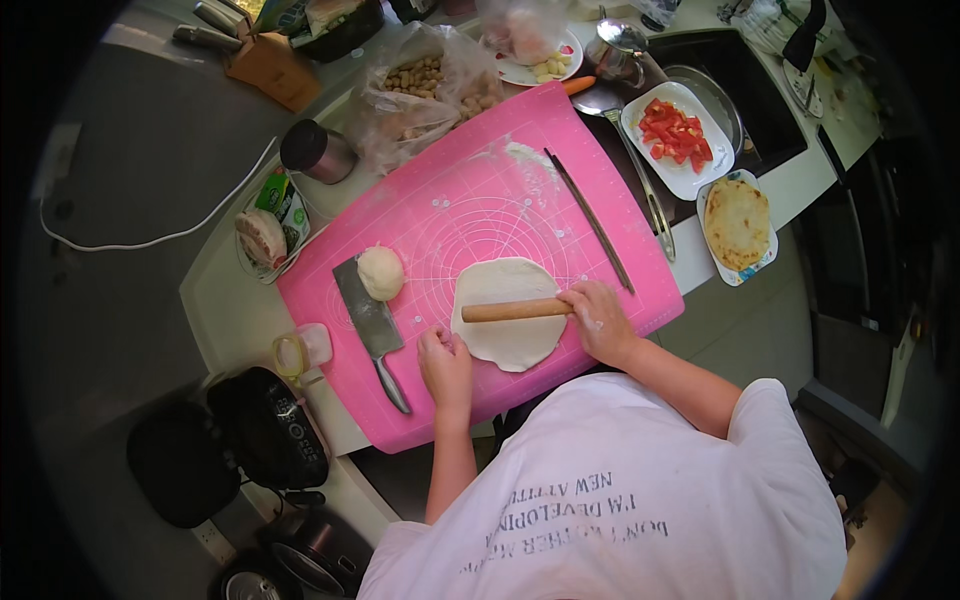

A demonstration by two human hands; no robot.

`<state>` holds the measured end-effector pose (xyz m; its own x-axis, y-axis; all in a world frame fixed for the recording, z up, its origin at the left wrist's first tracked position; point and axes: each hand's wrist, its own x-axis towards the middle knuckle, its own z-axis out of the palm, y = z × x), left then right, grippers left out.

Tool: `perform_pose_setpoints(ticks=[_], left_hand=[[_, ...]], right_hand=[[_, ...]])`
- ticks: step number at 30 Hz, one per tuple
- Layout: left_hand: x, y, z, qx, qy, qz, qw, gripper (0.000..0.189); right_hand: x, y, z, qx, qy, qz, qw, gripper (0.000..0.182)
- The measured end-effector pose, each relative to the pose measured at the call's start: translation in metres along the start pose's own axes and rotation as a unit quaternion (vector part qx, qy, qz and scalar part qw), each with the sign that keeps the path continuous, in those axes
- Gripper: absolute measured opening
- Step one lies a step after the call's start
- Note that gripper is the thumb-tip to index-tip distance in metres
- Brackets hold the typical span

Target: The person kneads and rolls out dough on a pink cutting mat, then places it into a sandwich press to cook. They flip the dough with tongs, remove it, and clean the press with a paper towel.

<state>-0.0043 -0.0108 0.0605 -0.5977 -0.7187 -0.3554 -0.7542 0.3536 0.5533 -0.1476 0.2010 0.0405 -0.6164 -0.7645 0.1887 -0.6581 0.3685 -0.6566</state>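
Note:
A flattened sheet of dough (506,349) lies on a pink silicone pastry mat (480,180). Across it rests a wooden rolling pin (517,310), its right end gripped by my right hand (600,321). At the sheet's lower left edge is my left hand (445,360), fingers curled; whether it pinches the dough's rim cannot be told. Left of that hand, a steel cleaver (369,319) lies flat, with a ball of dough (381,273) against its blade. A pair of dark chopsticks (590,221) lies on the mat's right side, near some scattered flour.
Right of the mat are a slotted metal utensil (643,176), a dish of chopped tomato (720,161) and a plate with a browned flatbread (737,225). Left stand a plastic container (301,350), a dark-lidded jar (319,152) and a black appliance (266,427). Behind are bagged peanuts (416,79).

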Motion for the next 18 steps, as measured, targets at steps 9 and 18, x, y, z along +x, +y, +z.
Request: perform_pose_setpoints(ticks=[9,18], left_hand=[[0.032,-0.004,0.055,0.152,0.112,0.254,0.948,0.056],[0.111,0.026,0.055,0.214,0.146,0.252,0.932,0.060]], right_hand=[[0.038,-0.004,0.039,-0.131,0.003,0.012,0.991,0.044],[0.108,0.021,0.047,-0.161,-0.022,0.031,0.986,0.047]])
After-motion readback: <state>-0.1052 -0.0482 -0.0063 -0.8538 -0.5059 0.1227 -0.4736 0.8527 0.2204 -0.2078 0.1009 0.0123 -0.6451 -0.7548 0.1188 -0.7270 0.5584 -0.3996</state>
